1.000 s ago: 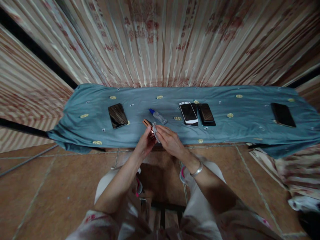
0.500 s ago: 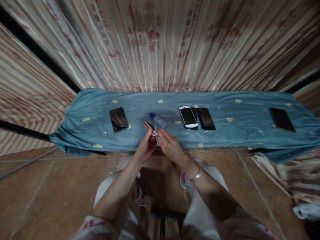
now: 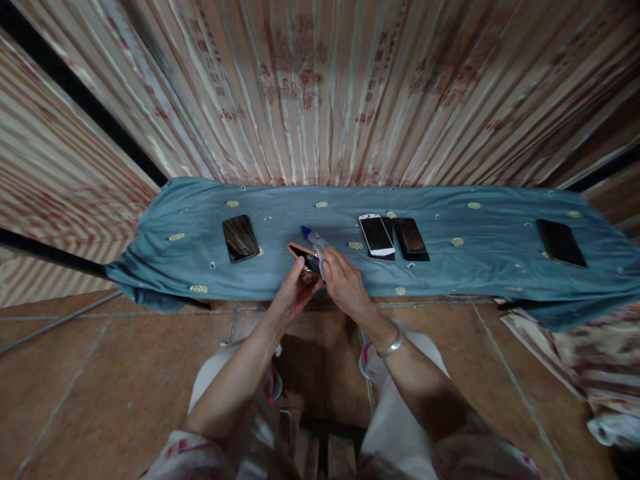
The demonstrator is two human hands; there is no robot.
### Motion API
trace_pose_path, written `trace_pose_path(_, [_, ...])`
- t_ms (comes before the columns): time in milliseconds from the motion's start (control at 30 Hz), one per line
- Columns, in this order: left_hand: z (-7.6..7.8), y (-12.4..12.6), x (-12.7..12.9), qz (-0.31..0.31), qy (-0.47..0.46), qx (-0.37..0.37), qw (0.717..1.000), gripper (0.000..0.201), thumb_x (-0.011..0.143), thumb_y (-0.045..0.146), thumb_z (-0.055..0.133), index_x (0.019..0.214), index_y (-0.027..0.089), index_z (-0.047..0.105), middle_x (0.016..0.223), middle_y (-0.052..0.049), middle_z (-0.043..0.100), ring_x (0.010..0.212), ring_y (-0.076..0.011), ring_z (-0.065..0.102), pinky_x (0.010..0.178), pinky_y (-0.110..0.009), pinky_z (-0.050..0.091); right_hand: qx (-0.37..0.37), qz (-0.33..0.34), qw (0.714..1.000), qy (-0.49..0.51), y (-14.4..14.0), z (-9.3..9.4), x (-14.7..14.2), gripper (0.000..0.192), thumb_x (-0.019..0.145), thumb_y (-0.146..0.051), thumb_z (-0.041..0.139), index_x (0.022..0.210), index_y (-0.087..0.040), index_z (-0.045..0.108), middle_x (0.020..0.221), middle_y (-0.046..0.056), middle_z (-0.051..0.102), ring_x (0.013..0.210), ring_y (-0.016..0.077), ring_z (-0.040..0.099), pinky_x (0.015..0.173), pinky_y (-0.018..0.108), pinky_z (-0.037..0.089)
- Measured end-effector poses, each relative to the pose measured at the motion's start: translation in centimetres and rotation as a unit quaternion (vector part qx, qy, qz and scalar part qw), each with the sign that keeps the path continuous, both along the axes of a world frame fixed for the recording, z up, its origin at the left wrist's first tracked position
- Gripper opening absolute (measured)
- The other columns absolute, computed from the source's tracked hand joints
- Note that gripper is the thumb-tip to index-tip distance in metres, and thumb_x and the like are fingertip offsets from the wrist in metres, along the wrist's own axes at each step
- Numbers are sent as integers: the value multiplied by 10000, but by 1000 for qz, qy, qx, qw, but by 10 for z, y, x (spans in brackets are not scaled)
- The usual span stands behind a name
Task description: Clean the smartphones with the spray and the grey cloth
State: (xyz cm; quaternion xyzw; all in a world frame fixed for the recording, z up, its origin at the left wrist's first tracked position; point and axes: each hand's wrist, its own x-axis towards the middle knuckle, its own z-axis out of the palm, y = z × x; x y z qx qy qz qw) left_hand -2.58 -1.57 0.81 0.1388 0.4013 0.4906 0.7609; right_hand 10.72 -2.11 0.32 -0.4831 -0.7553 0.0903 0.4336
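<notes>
Both hands are now sitting a little farther over the cloth (image 3: 450,267) than before. Left hand (image 3: 295,293) is closing its fingers around a phone (image 3: 305,257), tilted above the table edge. Right hand (image 3: 343,283) is pinching a wipe (image 3: 323,257) against it, just before the bottle (image 3: 313,237).

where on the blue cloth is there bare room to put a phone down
Widest bare stretch: between the black phone beside the white phone and the far-right dark phone. Also left of the wood-patterned phone. Crowded mid-cloth around both hands and the clear bottle.
</notes>
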Motion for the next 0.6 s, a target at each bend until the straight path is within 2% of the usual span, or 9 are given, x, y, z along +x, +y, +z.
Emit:
trace_pose_path(267, [13,-20,-1,-42,11,4,999,347,806,481,693,947,165,688,930,-60,707,823,-149,657,803,-310,545,-18,-19,999,45,7,19,16,397,1011,-303,290,1278,-202,565,1183,129,667,1119,250,605,1010,421,464])
trace_pose_path(433, [19,-30,-2,-48,24,-3,999,317,844,466,650,901,157,693,873,-59,706,786,-145,654,800,-313,550,-14,-27,998,59,8,25,19,382,1013,-351,298,1185,-197,601,1073,125,694,1027,245,630,931,376,483])
trace_pose_path(600, [22,-44,-3,-87,29,13,996,353,836,479,656,921,141,709,898,-85,713,803,-161,661,809,-319,540,-20,-36,996,84,13,31,28,397,1010,-400,306,1128,-198,626,999,108,708,916,230,647,853,345,492])
